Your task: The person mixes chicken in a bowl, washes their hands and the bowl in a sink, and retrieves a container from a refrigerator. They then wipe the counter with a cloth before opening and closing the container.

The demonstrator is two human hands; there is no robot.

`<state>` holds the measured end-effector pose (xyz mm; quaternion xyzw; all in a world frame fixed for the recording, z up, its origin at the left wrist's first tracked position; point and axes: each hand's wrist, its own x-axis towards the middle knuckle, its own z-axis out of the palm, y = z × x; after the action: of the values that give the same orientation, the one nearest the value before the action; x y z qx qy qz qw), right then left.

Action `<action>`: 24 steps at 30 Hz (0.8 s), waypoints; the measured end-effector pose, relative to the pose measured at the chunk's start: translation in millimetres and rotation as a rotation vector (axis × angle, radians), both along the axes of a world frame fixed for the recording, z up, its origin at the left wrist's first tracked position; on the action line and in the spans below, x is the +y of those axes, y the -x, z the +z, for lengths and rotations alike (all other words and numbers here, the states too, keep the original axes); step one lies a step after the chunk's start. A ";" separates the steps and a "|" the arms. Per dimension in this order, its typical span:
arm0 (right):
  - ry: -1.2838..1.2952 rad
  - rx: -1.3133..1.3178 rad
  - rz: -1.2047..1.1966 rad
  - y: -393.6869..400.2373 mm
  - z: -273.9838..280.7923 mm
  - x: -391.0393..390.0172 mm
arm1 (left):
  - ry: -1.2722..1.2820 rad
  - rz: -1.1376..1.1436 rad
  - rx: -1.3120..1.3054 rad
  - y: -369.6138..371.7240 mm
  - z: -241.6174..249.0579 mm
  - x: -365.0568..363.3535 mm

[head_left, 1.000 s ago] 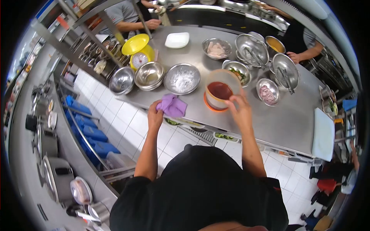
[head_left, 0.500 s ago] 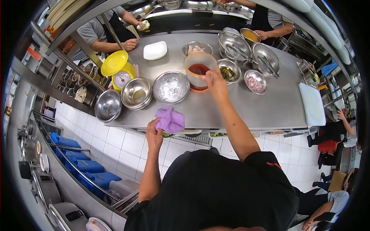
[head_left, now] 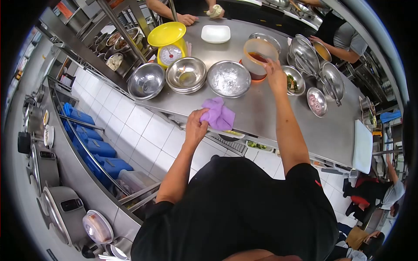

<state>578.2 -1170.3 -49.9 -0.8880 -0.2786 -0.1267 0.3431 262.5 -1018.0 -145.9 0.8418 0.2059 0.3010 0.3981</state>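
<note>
My left hand (head_left: pixel 197 126) is closed on a crumpled purple cloth (head_left: pixel 220 115) at the near edge of the steel table. With fingers over its rim, my right hand (head_left: pixel 277 77) grips a translucent plastic tub (head_left: pixel 252 67) holding dark red liquid. An orange ring shows at the tub's base. Left of the tub is a steel bowl of white powder (head_left: pixel 229 79). To its right are a bowl with chopped greens (head_left: pixel 292 81) and a bowl of sliced onions (head_left: pixel 317 102). Behind the tub, another steel bowl (head_left: pixel 271 40) is partly hidden.
Stacked steel bowls (head_left: pixel 186 75), an empty bowl (head_left: pixel 146 81) and a yellow scale (head_left: pixel 170 51) stand at the left. A white dish (head_left: pixel 215 34) lies farther back. Tongs (head_left: pixel 334 92) rest in a bowl at right. Co-workers' hands (head_left: pixel 188 19) show across the table.
My view has turned left, so the table's contents appear farther right and higher. My left hand still holds the cloth, and my right hand still grips the tub's rim.
</note>
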 end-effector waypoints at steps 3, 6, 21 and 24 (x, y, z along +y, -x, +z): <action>0.031 0.002 -0.019 -15.1 0.0 17.4 | 0.006 -0.008 0.002 -1.1 2.9 1.7; 0.072 0.009 -0.038 -32.7 2.0 30.9 | 0.053 -0.003 0.020 -1.6 4.9 0.5; 0.010 0.369 0.475 12.4 11.4 -16.0 | 0.542 -0.050 0.147 -14.2 16.2 -4.6; -0.075 0.311 0.793 92.3 -11.1 -56.3 | 1.013 -0.216 0.013 -30.6 21.8 -30.1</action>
<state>485.8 -1226.6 -61.0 -0.7075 -0.5388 0.1402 0.4353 293.1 -1048.1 -124.1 0.5617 0.2400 0.1157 0.7833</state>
